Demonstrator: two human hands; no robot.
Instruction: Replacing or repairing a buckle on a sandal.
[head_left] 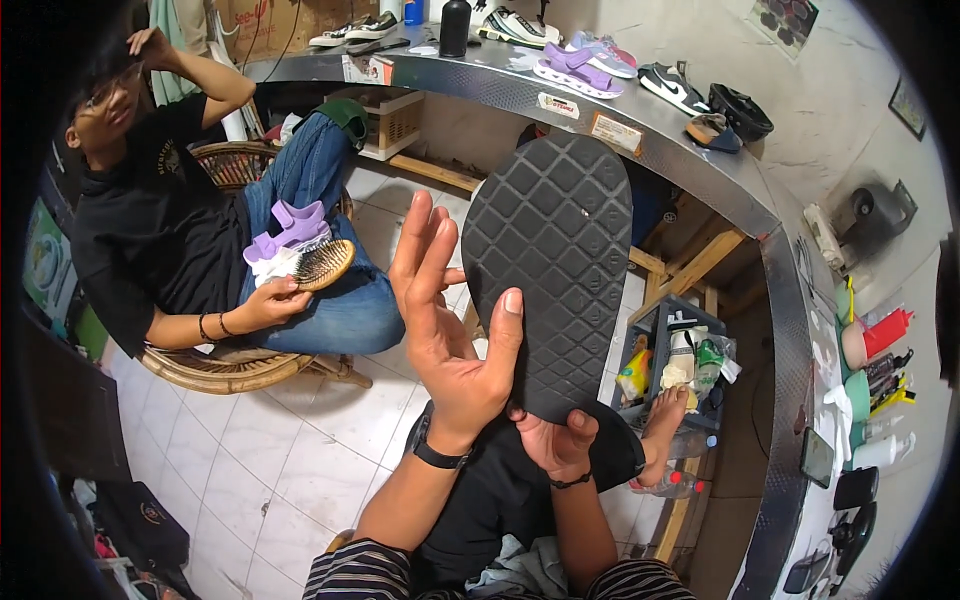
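Note:
I hold up a black sandal (550,260), its diamond-patterned sole facing me. My right hand (555,440) grips it at the lower end, fingers closed around the heel. My left hand (450,310) is spread beside the sole's left edge, fingers apart and pointing up, with the thumb pressed flat on the tread. A black band sits on my left wrist. My bare foot (665,420) shows to the right, below the sandal.
A seated person (150,210) in a wicker chair at left holds a wooden brush (322,264) and a purple sandal (290,228). A curved metal counter (700,170) carries several shoes. A crate of bottles (680,360) stands under it. White tiled floor (270,460) lies below.

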